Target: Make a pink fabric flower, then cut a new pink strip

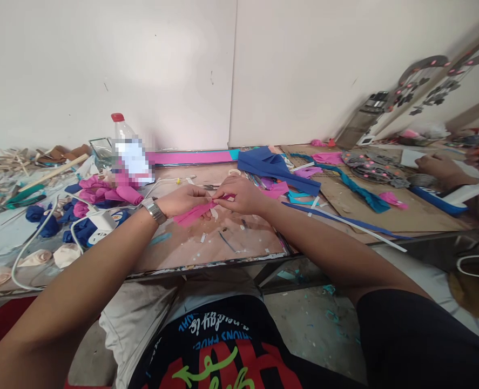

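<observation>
Nearest the camera, a black printed shirt [223, 351] and two bare forearms are seen reaching forward over the edge of a low worktable [207, 254]. The left hand [182, 201], with a metal wristwatch [154, 210] on its wrist, and the right hand [243, 195] are brought together above the middle of the table, knuckles up and wrists level. A strip of pink foam sheet [193, 214] is pinched between them: the left fingers are closed round its near end and the right fingertips are closed on its far end, where it seems to be folded or rolled, though the fingers hide the detail. The strip is held just above the tabletop, not laid on it.

The work appears to be partway through. To the left, a heap of finished pink and blue foam flowers [97, 197] is piled beside a white power strip [103, 221], and pale cream flowers [36, 258] lie at the table's near edge. Uncut material remains beyond the hands: a folded blue sheet [275, 167], pink offcuts and long blue strips.

Farther back, a plastic bottle with a red cap [121, 135] stands near the white wall, with a pile of wooden sticks [16, 159] at far left. At far right, another person's hand [442, 167] rests on the table.
</observation>
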Available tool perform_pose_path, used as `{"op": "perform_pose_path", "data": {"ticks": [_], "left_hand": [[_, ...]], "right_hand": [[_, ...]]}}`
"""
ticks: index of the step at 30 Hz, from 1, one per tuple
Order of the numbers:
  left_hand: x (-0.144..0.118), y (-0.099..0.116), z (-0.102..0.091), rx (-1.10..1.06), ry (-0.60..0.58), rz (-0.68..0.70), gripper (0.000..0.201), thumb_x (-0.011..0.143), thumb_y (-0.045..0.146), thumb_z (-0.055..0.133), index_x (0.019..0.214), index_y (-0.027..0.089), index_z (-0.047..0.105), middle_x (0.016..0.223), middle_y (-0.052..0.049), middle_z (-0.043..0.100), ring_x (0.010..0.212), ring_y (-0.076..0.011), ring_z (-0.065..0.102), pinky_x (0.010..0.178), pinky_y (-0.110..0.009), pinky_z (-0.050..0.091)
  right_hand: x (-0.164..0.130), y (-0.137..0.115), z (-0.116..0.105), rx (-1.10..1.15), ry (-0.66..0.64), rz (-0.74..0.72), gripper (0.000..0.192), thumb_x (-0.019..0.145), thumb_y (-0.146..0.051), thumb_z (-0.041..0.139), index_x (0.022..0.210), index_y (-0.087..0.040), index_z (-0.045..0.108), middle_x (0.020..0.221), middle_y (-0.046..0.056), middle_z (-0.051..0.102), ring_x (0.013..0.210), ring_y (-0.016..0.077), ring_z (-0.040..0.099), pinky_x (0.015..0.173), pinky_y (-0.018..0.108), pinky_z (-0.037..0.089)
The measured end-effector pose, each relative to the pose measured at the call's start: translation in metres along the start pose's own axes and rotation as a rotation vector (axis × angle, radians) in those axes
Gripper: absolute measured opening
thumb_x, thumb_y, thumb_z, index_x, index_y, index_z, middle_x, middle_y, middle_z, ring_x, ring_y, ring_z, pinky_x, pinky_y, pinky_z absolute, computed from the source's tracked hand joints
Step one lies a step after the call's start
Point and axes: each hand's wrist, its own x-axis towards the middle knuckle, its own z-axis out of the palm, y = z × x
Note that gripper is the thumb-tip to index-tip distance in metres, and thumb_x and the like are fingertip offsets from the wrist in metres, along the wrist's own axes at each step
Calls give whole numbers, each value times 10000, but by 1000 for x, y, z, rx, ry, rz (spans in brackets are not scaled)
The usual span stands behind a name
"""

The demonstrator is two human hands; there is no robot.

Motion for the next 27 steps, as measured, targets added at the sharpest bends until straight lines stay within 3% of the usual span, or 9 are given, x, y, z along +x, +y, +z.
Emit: {"op": "perform_pose_path", "data": {"ticks": [3,7,13,27], "left_hand": [[-1,1,0,243,37,72,380,916,528,593,923,165,703,860,-53,793,783,-185,737,701,-261,546],[-2,3,4,568,169,135,337,949,456,508,873,185,695,811,-24,783,691,-161,694,563,-236,433],[-1,4,9,951,346,319,372,981,389,433,809,194,698,726,-29,720,638,-162,609,619,-273,357],[0,2,9,1022,360,340,331,998,372,438,872,201,692,760,-36,712,660,-182,613,645,-286,357]], "right_hand": [[0,-2,0,18,-17,27,168,919,-318,649,877,-204,764,817,53,775,795,202,687,844,350,439],[0,-3,0,39,-11,108,139,891,-270,664,855,-187,769,814,56,771,786,199,669,788,326,434],[0,-2,2,85,11,203,120,884,-255,646,867,-184,742,864,52,763,832,200,639,782,313,428],[1,-3,2,173,-13,267,142,903,-269,591,856,-174,685,841,33,717,818,175,585,768,287,391]]}}
